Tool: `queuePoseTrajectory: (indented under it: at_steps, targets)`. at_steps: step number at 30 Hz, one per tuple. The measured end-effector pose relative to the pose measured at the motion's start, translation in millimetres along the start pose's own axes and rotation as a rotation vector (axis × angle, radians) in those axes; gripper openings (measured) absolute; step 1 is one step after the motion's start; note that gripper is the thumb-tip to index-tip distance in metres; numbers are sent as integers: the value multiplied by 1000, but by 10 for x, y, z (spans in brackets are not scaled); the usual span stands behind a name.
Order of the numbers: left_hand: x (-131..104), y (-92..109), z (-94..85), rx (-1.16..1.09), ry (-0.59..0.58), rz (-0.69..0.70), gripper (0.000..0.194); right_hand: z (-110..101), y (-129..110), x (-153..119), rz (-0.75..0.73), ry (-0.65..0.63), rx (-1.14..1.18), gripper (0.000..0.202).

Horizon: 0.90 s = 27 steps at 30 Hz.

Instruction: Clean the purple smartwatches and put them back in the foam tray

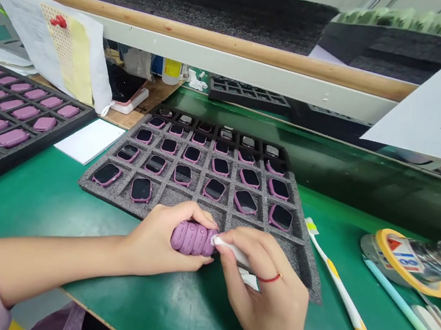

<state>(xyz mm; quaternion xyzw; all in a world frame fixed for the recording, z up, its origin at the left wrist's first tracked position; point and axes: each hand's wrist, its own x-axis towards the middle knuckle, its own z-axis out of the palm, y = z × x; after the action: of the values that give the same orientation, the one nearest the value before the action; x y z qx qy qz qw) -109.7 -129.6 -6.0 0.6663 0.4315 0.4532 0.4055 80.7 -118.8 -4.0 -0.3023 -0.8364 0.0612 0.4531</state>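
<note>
My left hand (pixel 162 240) is closed around a row of several purple watch cases (pixel 189 238), pressed side by side with their edges towards me. My right hand (pixel 268 281) pinches a white cloth (pixel 236 254), and its folded tip touches the rightmost case. A red ring circles one finger of that hand. Just beyond both hands lies a dark grey foam tray (pixel 167 196), its compartments holding several purple-framed watches with black screens, such as the watch (pixel 141 189) in the near row. Part of the tray's near edge is hidden behind my hands.
At the left stands another black tray (pixel 30 154) of purple cases, beside a white paper pad (pixel 90 140). A toothbrush (pixel 345 292), a glass bottle with an orange tape roll (pixel 404 260) and a light-blue stick (pixel 411 318) lie right. A shelf edge (pixel 224 46) crosses above.
</note>
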Motion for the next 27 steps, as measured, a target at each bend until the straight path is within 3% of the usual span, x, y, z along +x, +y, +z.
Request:
queuePoseTrajectory:
  at_steps: [27]
  targets:
    - [-8,6,-5,-47,25,-50,35,63,2,16,39,-6,68,20]
